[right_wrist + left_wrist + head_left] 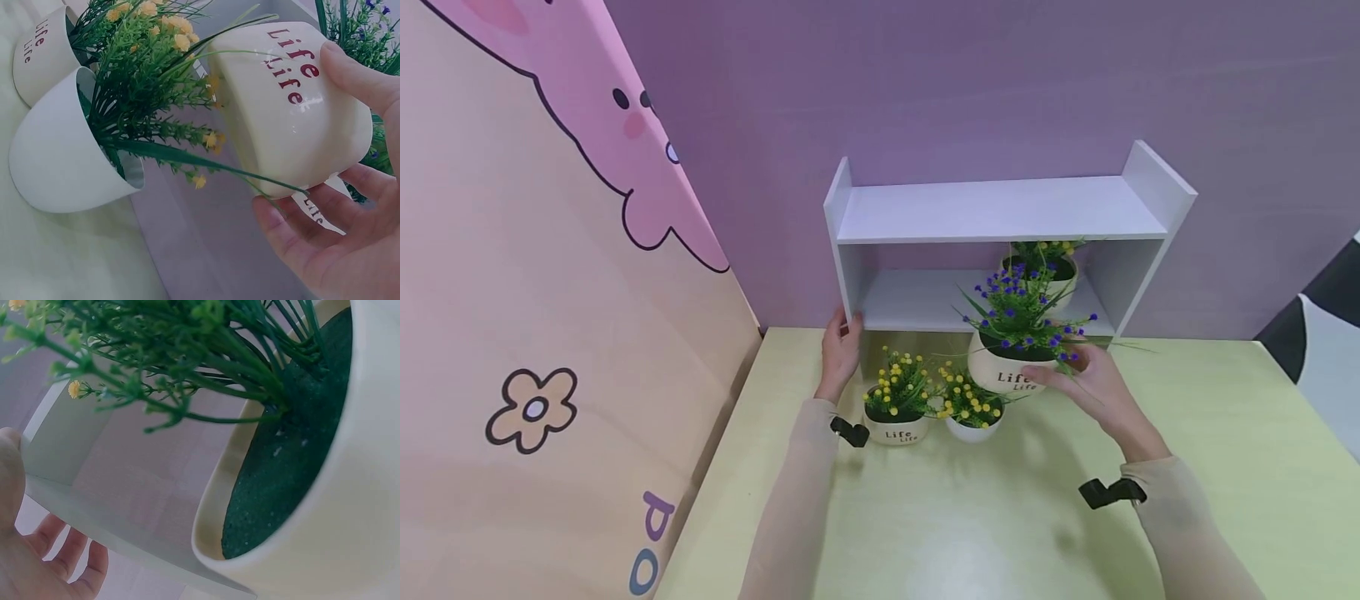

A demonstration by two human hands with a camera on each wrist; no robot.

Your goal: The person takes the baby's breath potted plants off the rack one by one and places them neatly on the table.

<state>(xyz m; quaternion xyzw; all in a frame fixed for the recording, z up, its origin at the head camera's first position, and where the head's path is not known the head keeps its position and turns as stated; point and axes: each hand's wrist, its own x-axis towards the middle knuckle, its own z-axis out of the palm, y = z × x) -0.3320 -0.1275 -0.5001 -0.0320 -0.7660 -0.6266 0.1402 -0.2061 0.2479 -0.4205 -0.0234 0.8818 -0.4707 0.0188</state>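
Observation:
My right hand (1093,383) holds a cream "Life" flowerpot (992,367) with small blue-purple flowers, thumb on its front and fingers beneath. The pot is raised before the white shelf unit (1000,212), partly covering a yellow-flowered pot (1063,292) standing inside it. My left hand (841,354) grips the lower left side panel of the shelf; the left wrist view shows its thumb and fingers on either side of the board. Below stand a cream "Life" pot (898,432) and a smaller white pot (69,156), both with yellow flowers.
The shelf stands on a pale yellow-green table (940,533) against a purple wall (962,83). To the left rises a panel (572,317) with cartoon drawings. A black and white chair (1330,333) is at the right edge.

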